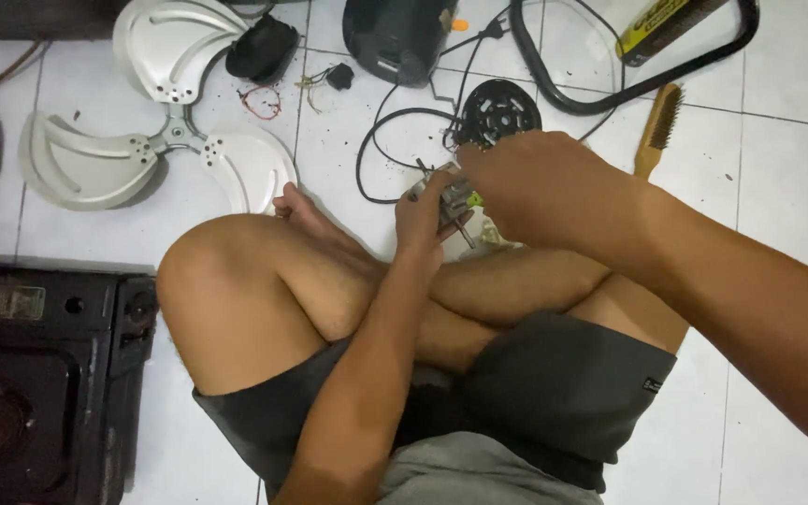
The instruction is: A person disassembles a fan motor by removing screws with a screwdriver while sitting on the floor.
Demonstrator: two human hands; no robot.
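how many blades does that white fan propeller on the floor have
3. On the white fan propeller, one blade points up at top left, one left, one lower right. None looks hidden.

Both hands meet on a small metal motor part (448,198): the left hand (421,217) grips it from below, the right hand (521,182) closes over its top. Just beyond the right hand lies a round black cover (500,110); a wire brush (658,129) lies to its right.

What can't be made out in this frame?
- Small metal part: mostly covered by left hand and right hand; its shape and each grip unclear.
- Black stove: cut by left edge.
- Wire brush: handle hidden behind right forearm.
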